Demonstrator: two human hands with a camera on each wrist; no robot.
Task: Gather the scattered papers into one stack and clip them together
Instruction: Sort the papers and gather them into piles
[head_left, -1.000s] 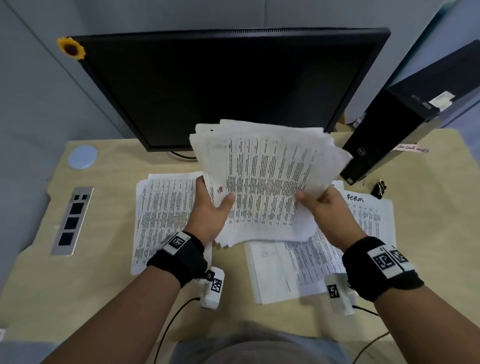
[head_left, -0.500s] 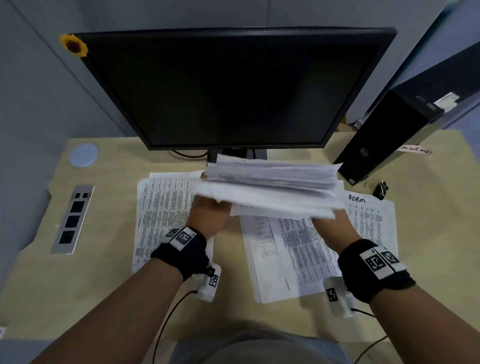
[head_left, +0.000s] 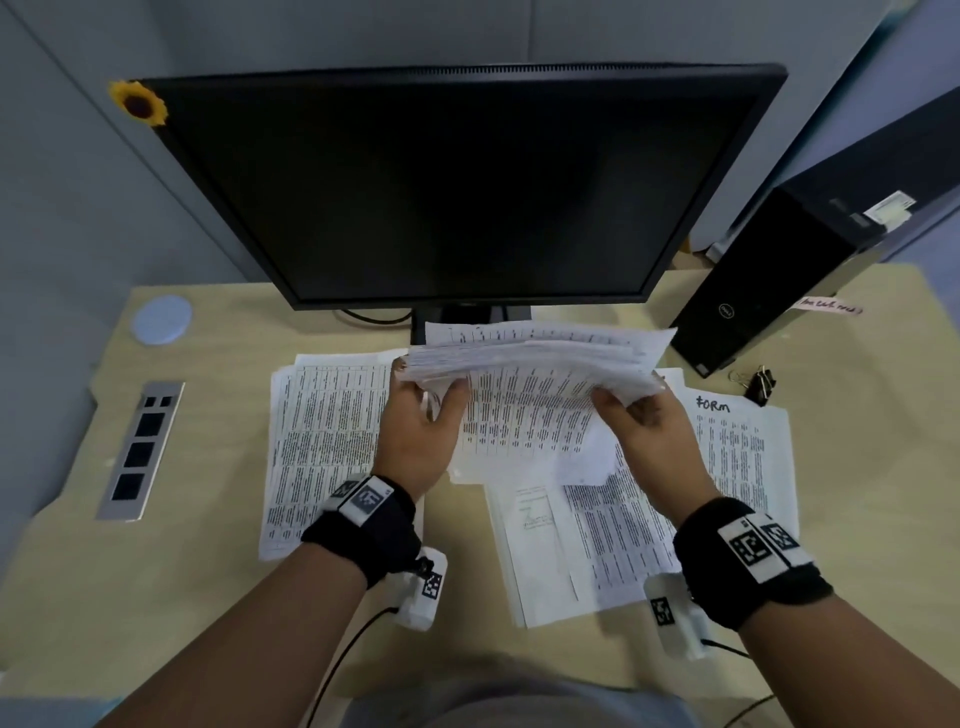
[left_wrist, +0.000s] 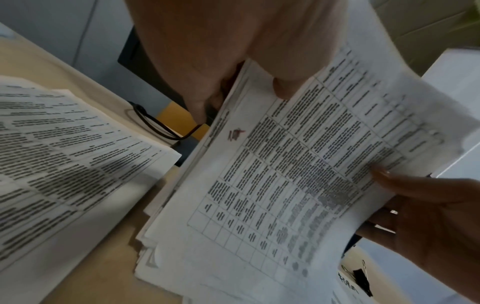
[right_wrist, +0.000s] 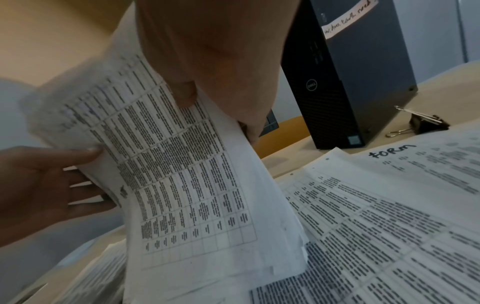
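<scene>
Printed paper stack (head_left: 530, 410) held tilted above desk; loose sheets (head_left: 322, 441) beneath, binder clip (head_left: 759, 384) nearby.

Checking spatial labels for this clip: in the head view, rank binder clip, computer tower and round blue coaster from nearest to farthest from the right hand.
From the right hand:
1. Binder clip, just right.
2. Computer tower, behind, right.
3. Round blue coaster, far left.

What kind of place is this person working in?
Most likely an office desk: a dark computer monitor stands at the back, a black desktop computer tower beside it, and printed papers lie on the wood-coloured top.
</scene>
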